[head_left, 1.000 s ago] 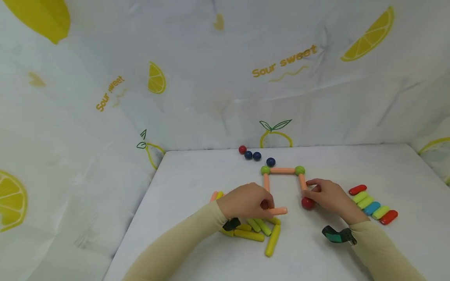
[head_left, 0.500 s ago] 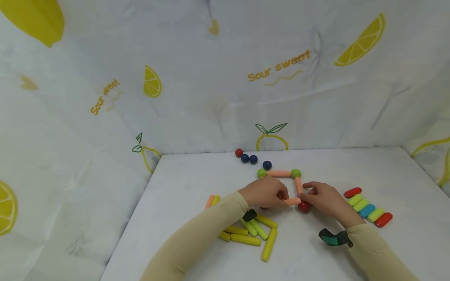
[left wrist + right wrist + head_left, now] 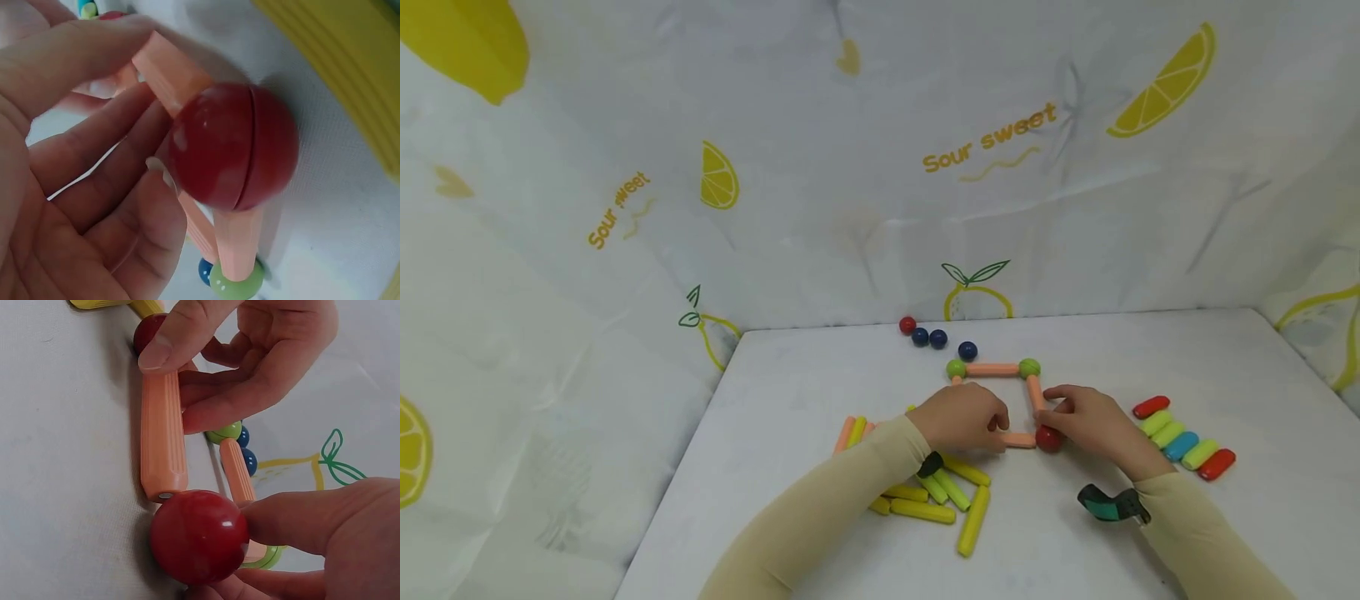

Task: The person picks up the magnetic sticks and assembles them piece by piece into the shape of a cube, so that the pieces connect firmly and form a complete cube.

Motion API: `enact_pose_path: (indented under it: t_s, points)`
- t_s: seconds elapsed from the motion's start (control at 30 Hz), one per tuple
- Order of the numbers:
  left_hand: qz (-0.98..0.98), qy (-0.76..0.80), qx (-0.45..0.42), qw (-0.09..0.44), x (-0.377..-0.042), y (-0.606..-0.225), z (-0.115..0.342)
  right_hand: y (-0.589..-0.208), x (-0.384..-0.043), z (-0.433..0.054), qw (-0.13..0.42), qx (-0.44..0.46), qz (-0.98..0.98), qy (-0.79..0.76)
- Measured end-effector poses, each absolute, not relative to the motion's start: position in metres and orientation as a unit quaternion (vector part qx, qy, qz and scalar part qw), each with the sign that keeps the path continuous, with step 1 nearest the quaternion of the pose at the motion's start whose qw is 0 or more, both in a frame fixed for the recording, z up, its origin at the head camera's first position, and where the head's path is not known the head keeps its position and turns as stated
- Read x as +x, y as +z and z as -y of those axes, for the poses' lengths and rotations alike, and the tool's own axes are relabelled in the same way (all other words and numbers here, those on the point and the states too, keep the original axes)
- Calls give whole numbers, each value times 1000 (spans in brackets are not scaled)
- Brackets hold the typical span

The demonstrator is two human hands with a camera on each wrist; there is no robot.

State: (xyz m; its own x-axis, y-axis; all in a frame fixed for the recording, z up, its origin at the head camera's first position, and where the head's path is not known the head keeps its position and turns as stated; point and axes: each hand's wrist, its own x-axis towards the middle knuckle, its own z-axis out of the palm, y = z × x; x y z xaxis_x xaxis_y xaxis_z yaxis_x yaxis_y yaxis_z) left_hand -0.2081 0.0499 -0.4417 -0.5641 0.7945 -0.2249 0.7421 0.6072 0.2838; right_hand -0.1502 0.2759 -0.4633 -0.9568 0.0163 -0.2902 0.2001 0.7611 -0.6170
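Okay, so half a second ago my peach rod [image 3: 1018,440] was tipped up over the upper edge of the red ball [image 3: 199,537]; now it's lower, butting against that ball's left side. Its long axis runs left-right, right end pointing at the ball. My left hand [image 3: 966,417] has it pinched, thumb and fingers clamped; my right hand [image 3: 1090,417] grips the ball.

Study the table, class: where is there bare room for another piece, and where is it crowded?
Bare: the table left of the stick pile; the front, between the nearest yellow stick and right sleeve; the back right, behind the short coloured pieces. Crowded: the peach frame, with the left hand and right hand at it, and the stick pile.
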Motion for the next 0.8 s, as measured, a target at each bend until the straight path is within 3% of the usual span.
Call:
enact_pose_path:
  t_s: [0.8]
  points:
    - [-891,121,419,127,-207,-449,-40,-463,-149,-279,125,46,-935,-330]
